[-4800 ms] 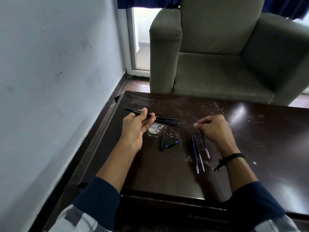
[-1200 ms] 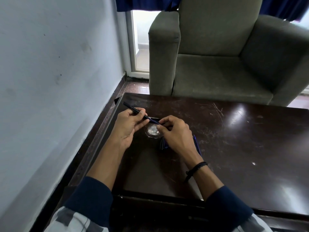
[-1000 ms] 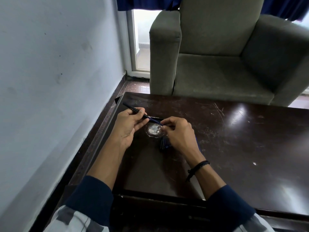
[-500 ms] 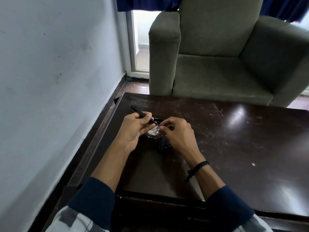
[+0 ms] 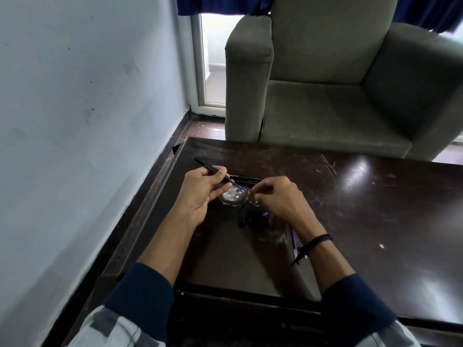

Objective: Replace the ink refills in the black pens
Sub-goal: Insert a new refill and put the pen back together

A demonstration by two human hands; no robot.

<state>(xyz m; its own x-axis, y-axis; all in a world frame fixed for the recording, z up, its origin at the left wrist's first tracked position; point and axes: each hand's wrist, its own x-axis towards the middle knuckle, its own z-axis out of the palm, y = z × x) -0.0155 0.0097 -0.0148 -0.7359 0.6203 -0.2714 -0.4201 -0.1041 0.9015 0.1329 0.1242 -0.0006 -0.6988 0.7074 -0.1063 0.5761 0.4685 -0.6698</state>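
My left hand (image 5: 200, 194) grips a black pen barrel (image 5: 209, 168), tilted with its far end up to the left. A thin blue refill (image 5: 238, 187) sticks out of the barrel's near end. My right hand (image 5: 278, 199) pinches the refill's tip between thumb and forefinger. Two more black pens (image 5: 246, 178) lie on the dark table (image 5: 350, 221) just behind my hands. Black pen caps (image 5: 243, 216) lie under my right hand. Spare refills (image 5: 293, 237) show beside my right wrist, mostly hidden by it.
A pale round stain (image 5: 233, 196) marks the table below the pen. A grey armchair (image 5: 338, 78) stands right behind the table. A white wall (image 5: 75, 121) runs close along the table's left edge.
My right hand moved from the refills on the right over to the pen in my left hand. A blue refill now shows between the barrel and my right fingers, and the pen sits slightly higher.
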